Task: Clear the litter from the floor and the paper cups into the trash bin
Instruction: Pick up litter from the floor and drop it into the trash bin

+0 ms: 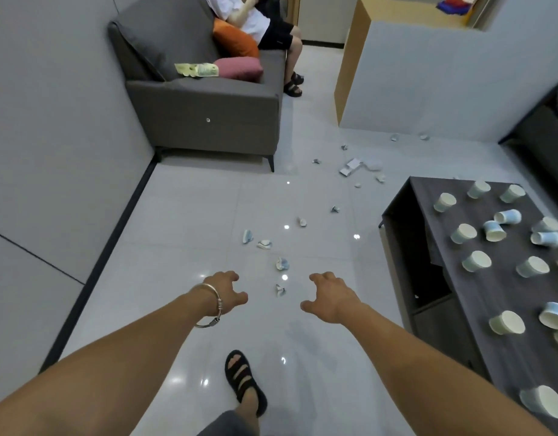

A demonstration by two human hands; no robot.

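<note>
left zone: a grey sofa stands against the wall, with a yellow-green packet lying on its seat.

left hand: stretched forward above the floor, fingers loosely curled, holding nothing. a metal bracelet sits on the wrist.

centre zone: the litter, small crumpled blue-white scraps, lies in a scattered trail from between the two hands to the far partition. the nearest scrap is between the hands and untouched.

right hand: stretched forward like the left, fingers loosely curled, holding nothing.

right zone: a dark low table carries the paper cups, more than a dozen. most stand mouth down and several lie on their sides.

status: the trash bin is not in view. judged from this layout, no part of the task is done. all the floor scraps and all the cups are left to clear.
</note>
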